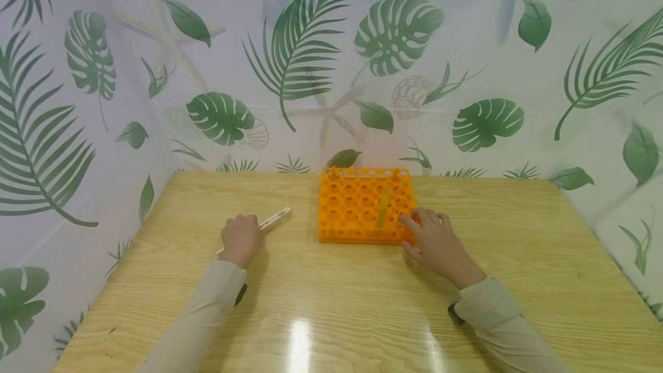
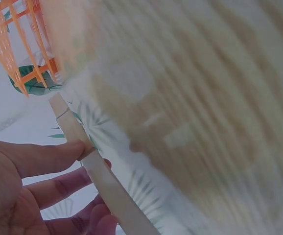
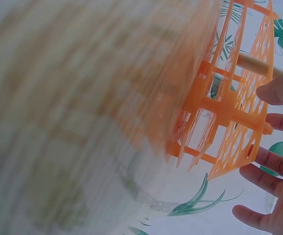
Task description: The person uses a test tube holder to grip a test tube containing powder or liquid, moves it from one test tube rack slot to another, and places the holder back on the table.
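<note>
In the head view my left hand (image 1: 242,240) holds a pale wooden test tube clamp (image 1: 276,219) just above the table, left of an orange test tube rack (image 1: 349,235). The left wrist view shows the thumb and fingers pinching the clamp (image 2: 114,191). A yellowish tube (image 1: 382,209) stands tilted in the right half of the rack; in the right wrist view the tube (image 3: 254,63) pokes through the top grid. My right hand (image 1: 437,243) is at the rack's right end, fingers spread, with fingertips (image 3: 261,152) at its edge. Whether they press on it, I cannot tell.
The rack stands near the back edge of a wood-grain table (image 1: 331,298). Behind and beside the table hangs a white cloth (image 1: 311,143) printed with green leaves and starfish. Both wrist views are blurred across the table surface.
</note>
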### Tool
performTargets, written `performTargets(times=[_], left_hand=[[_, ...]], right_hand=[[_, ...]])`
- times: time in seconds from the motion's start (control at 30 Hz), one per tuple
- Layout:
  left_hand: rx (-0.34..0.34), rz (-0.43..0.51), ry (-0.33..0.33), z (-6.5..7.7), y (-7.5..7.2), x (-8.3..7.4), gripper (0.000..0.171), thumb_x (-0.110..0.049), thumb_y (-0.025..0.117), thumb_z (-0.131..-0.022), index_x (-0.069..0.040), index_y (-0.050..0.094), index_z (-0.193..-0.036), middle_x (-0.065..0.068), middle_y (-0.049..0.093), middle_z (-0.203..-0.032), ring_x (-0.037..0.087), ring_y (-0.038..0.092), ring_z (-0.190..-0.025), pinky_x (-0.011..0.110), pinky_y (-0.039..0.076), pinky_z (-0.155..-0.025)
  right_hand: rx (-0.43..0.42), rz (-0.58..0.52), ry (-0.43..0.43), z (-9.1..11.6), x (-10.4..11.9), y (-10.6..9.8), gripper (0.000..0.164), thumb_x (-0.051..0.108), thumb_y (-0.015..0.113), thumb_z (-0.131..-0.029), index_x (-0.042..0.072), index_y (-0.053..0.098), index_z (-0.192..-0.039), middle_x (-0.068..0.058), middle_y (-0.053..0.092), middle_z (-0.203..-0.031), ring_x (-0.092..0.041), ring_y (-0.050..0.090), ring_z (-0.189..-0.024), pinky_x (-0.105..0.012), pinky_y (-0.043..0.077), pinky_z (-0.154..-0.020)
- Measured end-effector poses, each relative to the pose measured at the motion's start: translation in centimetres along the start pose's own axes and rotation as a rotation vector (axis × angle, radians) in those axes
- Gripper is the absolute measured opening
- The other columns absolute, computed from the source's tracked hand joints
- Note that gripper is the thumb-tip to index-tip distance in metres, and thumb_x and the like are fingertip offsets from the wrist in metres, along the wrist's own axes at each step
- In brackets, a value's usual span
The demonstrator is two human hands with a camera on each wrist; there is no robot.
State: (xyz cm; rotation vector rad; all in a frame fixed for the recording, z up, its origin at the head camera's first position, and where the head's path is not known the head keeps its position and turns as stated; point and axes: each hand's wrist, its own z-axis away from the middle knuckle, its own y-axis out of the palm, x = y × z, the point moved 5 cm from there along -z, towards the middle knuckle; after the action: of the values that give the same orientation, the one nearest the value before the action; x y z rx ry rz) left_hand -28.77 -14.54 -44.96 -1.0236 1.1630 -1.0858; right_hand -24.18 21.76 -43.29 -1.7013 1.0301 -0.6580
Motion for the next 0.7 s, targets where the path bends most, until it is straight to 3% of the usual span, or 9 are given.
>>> performTargets(times=[0.7], left_hand=[[-0.006,0.005,-0.004,0.08,0.35,0.25,0.018,-0.009,0.055,-0.089,0.001,0.066,-0.099,0.020,0.064,-0.088,0.037,0.059,-0.084,0.045,0.051,-0.067]], right_hand=[[0.007,0.006,0.002,-0.06,0.05,0.03,0.044,0.028,0.073,-0.080,0.009,0.059,-0.118,-0.014,0.055,-0.107,-0.033,0.053,-0.101,-0.059,0.042,-0.084]])
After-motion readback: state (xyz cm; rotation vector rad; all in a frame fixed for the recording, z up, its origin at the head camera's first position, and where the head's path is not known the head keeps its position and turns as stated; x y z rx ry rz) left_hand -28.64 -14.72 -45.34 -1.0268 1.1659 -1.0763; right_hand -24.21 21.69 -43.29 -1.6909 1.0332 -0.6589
